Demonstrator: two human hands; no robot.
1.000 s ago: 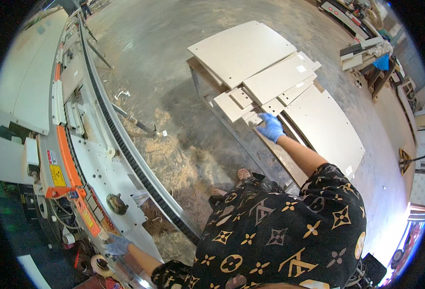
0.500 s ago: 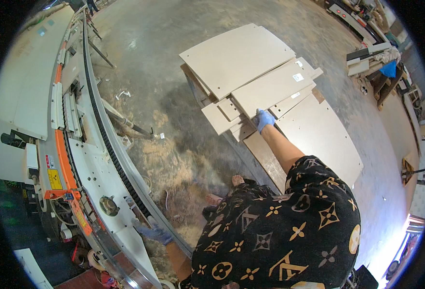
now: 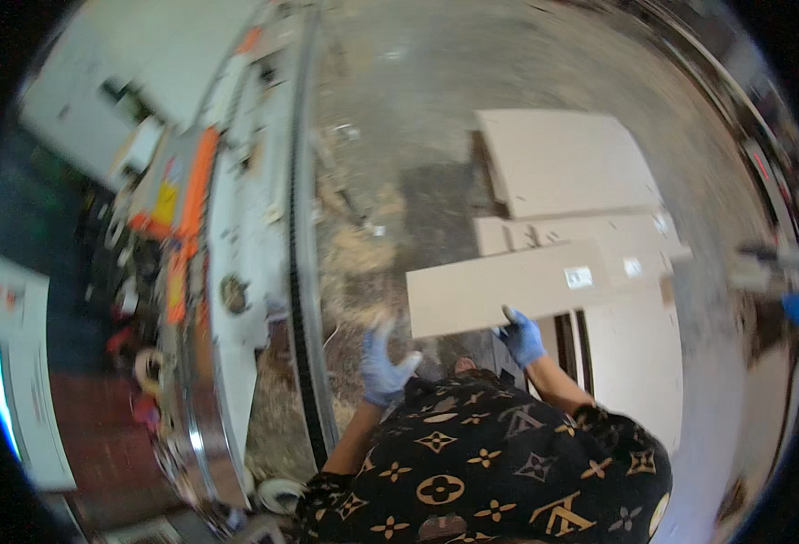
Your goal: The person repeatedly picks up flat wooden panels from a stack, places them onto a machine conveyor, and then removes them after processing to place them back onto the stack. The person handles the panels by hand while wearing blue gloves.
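A long beige board [image 3: 490, 288] with a white label [image 3: 578, 276] is held over the stack. My right hand [image 3: 521, 339], in a blue glove, grips its near edge, thumb on top and fingers hidden beneath. Left of the board's near corner is my left hand [image 3: 385, 366], also gloved in blue. It holds nothing, and its thumb and fingers are spread, slightly smeared by motion. Behind and right of the held board lies the stack of beige boards: a large panel [image 3: 567, 163] at the back and another wide panel [image 3: 639, 363] at the near right.
Along the left runs a long machine with a dark belt track [image 3: 301, 272] and an orange guard [image 3: 198, 186]. A control cabinet [image 3: 28, 363] with a lit screen stands at far left. Concrete floor [image 3: 363, 245] lies between machine and boards. More boards [image 3: 753, 272] are at the right.
The view has turned left. My right hand has lifted the labelled board off the stack and drawn it closer. My left hand has come away from the machine's side toward the board.
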